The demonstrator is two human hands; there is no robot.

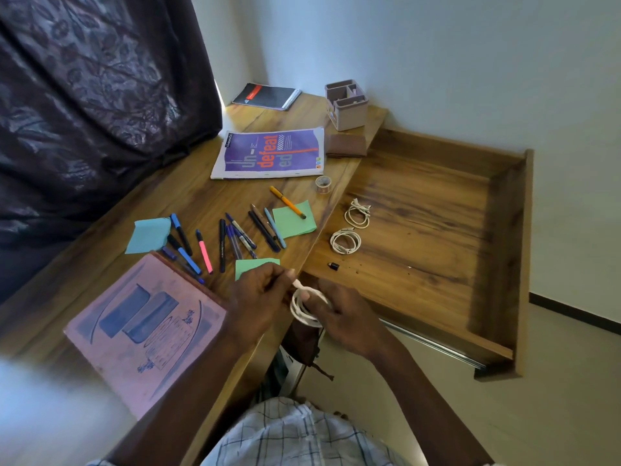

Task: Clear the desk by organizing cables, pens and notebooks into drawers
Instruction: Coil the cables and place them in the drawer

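We see a white cable (307,306) coiled into loops and held over the counter's (188,196) front edge. The left hand (257,299) pinches its plug end between the fingers (280,275), while the right hand (346,317) has its fingers closed through the coil. Two more coiled cables (346,241) lie in the open drawer (437,237). Pens (235,237) lie scattered beside a pink notebook (144,327).
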